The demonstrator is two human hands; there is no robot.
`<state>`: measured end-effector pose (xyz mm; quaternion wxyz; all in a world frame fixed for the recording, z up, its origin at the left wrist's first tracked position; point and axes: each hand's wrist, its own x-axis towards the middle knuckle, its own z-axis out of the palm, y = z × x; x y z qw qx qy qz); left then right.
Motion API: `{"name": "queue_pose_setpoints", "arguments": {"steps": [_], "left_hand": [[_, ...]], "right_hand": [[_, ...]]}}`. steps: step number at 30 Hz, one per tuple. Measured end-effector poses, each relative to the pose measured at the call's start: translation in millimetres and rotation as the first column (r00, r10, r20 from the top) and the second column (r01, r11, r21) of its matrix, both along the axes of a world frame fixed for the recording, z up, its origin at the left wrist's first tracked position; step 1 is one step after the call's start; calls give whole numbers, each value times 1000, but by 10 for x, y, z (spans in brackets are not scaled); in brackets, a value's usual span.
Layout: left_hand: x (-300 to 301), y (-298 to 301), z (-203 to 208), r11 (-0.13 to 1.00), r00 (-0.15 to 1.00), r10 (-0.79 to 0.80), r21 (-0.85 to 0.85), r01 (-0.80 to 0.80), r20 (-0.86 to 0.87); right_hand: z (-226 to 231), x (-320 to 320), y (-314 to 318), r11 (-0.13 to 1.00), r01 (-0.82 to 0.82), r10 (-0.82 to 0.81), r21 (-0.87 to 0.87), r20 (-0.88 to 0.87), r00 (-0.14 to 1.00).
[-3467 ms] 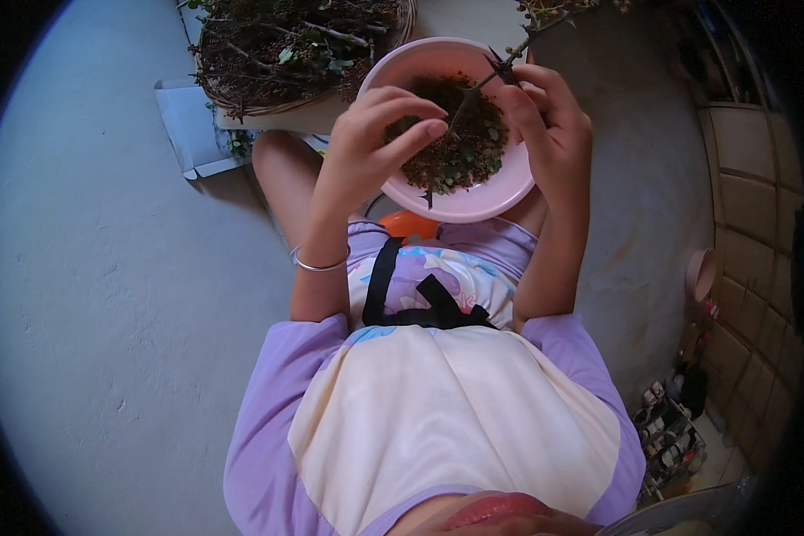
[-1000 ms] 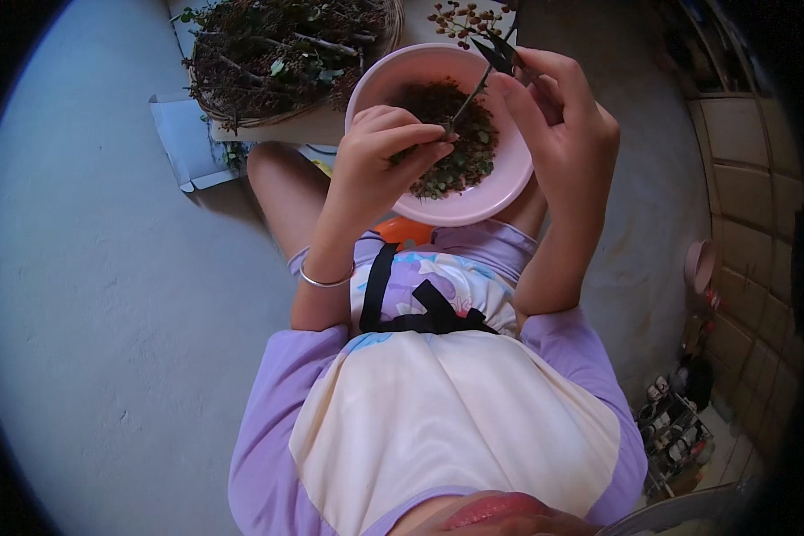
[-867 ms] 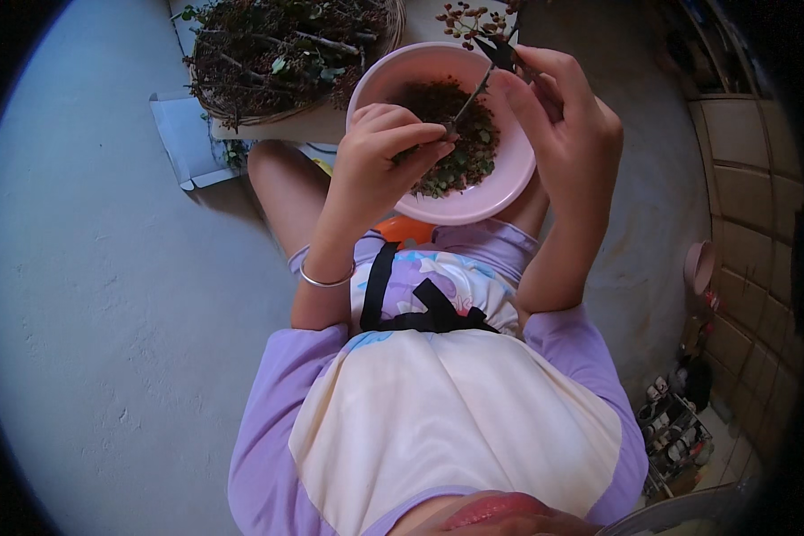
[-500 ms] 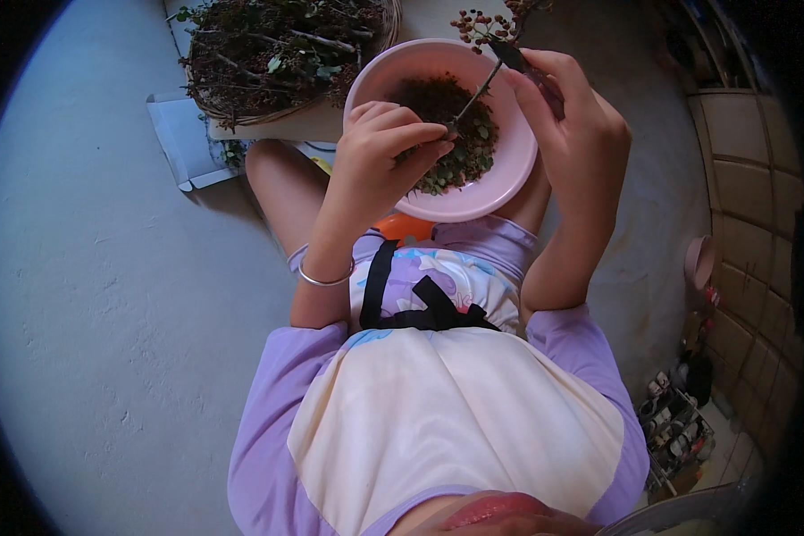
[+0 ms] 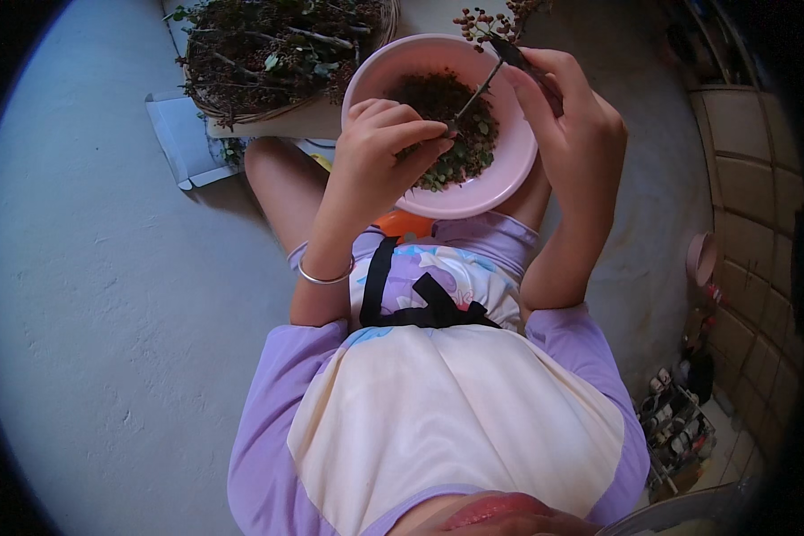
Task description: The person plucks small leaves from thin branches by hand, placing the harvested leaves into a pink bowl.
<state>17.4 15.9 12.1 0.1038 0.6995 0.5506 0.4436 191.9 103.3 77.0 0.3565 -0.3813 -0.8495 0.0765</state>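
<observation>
While the pink bowl sits on the person's lap, both hands work right above it. The left hand has its fingers curled tight, pinching the lower end of a thin twig just over the dark heap of small leaves and berries inside the bowl. The right hand is closed around the twig's upper end, up by the bowl's far rim, where a little cluster of red berries pokes out past the fingers. So the twig runs slanted between the two hands, held at both ends, above the bowl's contents. A dark strip shows along the right hand's fingers, perhaps a tool or just more stem; it is too small to tell.

A silver bangle circles the left wrist. Just beyond the bowl, on the far left side, a woven basket is piled with tangled branches, resting on a flat piece of cardboard on the grey floor. Over at the right edge, by the tiled wall, stands a small rack of bottles.
</observation>
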Motion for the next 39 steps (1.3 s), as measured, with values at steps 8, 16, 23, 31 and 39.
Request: {"name": "queue_pose_setpoints", "arguments": {"steps": [8, 16, 23, 31, 39], "left_hand": [[10, -9, -14, 999, 999, 25, -28, -26, -48], [12, -30, -33, 996, 997, 36, -85, -41, -62], [5, -29, -45, 997, 999, 39, -61, -41, -38], [16, -23, -61, 997, 998, 57, -46, -58, -23], [22, -24, -34, 998, 999, 36, -59, -36, 4]], "right_hand": [[-55, 15, 49, 1000, 12, -11, -9, 37, 999], [-120, 22, 56, 999, 31, -29, -26, 53, 998], [-131, 129, 55, 959, 18, -57, -282, -130, 990], [-106, 159, 55, 803, -130, -36, -582, -265, 964], [-172, 247, 149, 780, -233, 51, -581, -312, 949]]}}
